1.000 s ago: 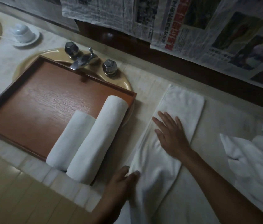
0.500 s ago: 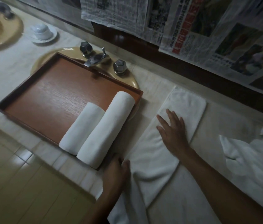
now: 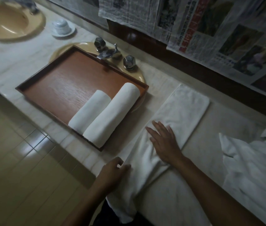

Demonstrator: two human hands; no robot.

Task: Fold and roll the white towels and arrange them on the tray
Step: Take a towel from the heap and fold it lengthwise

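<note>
A brown wooden tray (image 3: 58,85) lies over a sink basin and holds two rolled white towels side by side, a shorter roll (image 3: 89,110) and a longer roll (image 3: 112,113). To its right a white towel (image 3: 183,108) folded into a long strip lies on the counter, its near end hanging over the front edge. My right hand (image 3: 163,141) presses flat on the middle of the strip, fingers straight. My left hand (image 3: 114,172) grips the strip's left edge near the counter's front.
A heap of loose white towels (image 3: 256,162) lies at the right. A chrome tap with two knobs (image 3: 112,53) stands behind the tray. A second basin (image 3: 6,22) and a lidded white cup on a saucer (image 3: 62,27) sit far left. Newspaper covers the wall.
The view has shifted so the tray sits further right. My left hand has slid along the strip's left edge; my right hand stays flat on the towel.
</note>
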